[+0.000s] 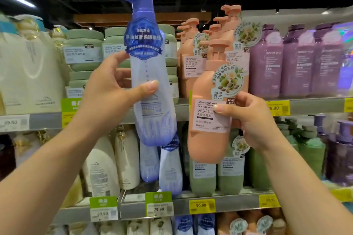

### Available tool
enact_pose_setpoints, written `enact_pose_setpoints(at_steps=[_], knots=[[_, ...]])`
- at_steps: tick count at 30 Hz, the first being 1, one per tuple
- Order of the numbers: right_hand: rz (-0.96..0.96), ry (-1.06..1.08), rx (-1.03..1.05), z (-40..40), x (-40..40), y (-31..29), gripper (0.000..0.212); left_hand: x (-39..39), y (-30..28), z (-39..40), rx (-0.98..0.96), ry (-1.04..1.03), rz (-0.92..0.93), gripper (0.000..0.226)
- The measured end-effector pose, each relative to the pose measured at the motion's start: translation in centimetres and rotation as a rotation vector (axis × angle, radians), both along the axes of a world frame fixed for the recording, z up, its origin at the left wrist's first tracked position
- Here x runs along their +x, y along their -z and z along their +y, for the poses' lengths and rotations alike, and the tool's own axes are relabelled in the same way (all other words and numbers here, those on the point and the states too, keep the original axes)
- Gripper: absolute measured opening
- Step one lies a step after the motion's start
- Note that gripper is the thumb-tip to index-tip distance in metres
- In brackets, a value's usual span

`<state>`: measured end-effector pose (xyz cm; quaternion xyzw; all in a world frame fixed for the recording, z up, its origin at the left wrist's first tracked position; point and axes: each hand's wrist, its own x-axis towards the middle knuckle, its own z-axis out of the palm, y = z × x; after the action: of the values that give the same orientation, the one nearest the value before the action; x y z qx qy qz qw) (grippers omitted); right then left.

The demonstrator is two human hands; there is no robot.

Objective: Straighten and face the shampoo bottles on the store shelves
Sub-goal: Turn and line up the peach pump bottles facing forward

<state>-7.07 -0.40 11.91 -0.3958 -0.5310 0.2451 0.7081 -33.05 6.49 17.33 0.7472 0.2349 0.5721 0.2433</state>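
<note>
My left hand (112,89) grips a tall blue pump bottle (150,74) around its middle and holds it in the air in front of the upper shelf, label toward me. My right hand (252,118) grips a peach pump bottle (208,120) by its right side, slightly tilted, also in the air, with its white label facing me. Behind the peach bottle stand more peach bottles (191,59) on the upper shelf. Two more blue bottles (170,170) stand on the shelf below.
Green jars (84,49) and cream bottles (28,74) fill the upper shelf's left, purple bottles (298,63) its right. Below are cream bottles (122,160), green bottles (231,175) and purple pump bottles (342,154). Price tags line the shelf edge (238,203).
</note>
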Motion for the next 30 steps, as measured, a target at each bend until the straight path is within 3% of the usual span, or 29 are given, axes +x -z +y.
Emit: enact_pose_setpoints(at_steps=[8,13,20,23,30], knots=[[-0.013,-0.052,-0.045,1.8,-3.8,3.3,0.049,-3.5,8.5,2.1,-0.123,-0.047,0.082,0.071],[-0.011,-0.064,-0.089,2.8,-5.2,5.3,0.035,-3.9,13.4,4.3,-0.171,-0.117,0.17,0.071],[0.005,-0.03,-0.125,3.6,-5.5,7.2,0.049,-3.6,18.8,7.3,-0.198,-0.071,0.198,0.085],[-0.029,-0.014,-0.125,3.7,-5.5,8.0,0.048,-3.2,20.4,8.8,-0.221,-0.071,0.177,0.089],[-0.037,-0.002,-0.15,4.3,-5.8,9.7,0.049,-1.8,22.0,10.7,-0.261,-0.075,0.19,0.072]])
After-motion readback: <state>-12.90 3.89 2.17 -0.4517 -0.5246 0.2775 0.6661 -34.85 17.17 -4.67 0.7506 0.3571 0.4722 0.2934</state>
